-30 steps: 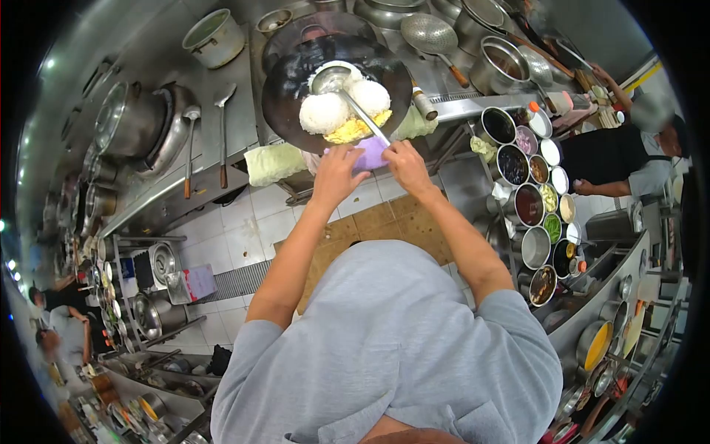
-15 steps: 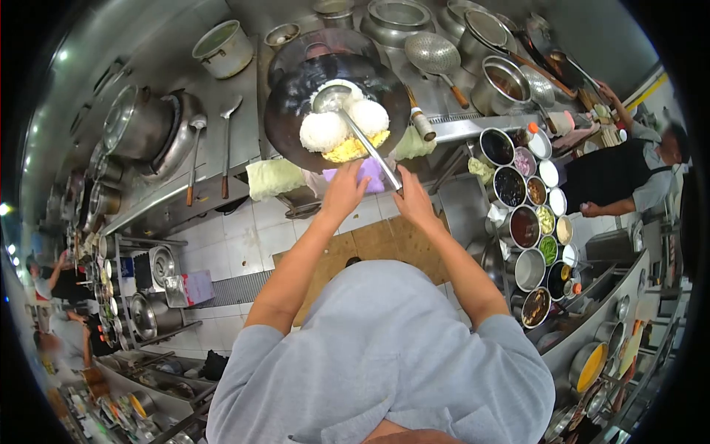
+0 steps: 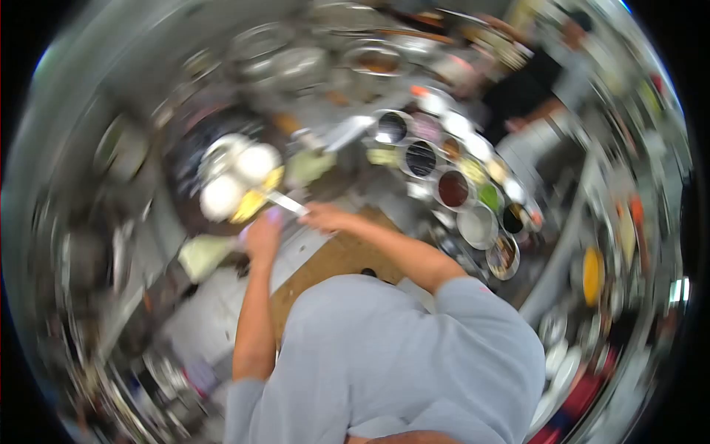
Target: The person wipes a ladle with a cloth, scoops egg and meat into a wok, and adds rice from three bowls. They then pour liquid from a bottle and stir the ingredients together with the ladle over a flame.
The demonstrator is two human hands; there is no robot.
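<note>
Two hands meet at the near rim of the wok (image 3: 186,148). The right hand (image 3: 323,217) looks closed round the end of the ladle (image 3: 283,201), whose shaft crosses the rim toward white rice mounds (image 3: 255,163) and yellow egg (image 3: 251,206). The left hand (image 3: 262,238) sits just beside it, against a purple cloth (image 3: 272,217); blur hides its grip. Round tubs (image 3: 452,189) crowd the right side, and open floor (image 3: 200,318) lies lower left.

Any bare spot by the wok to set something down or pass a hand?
Blurry. Bare: pale tiles between green cloth and brown mat, below the left hand. Crowded: wok filled with rice; seasoning bowls packed close beyond the right hand, on the ladle handle.
</note>
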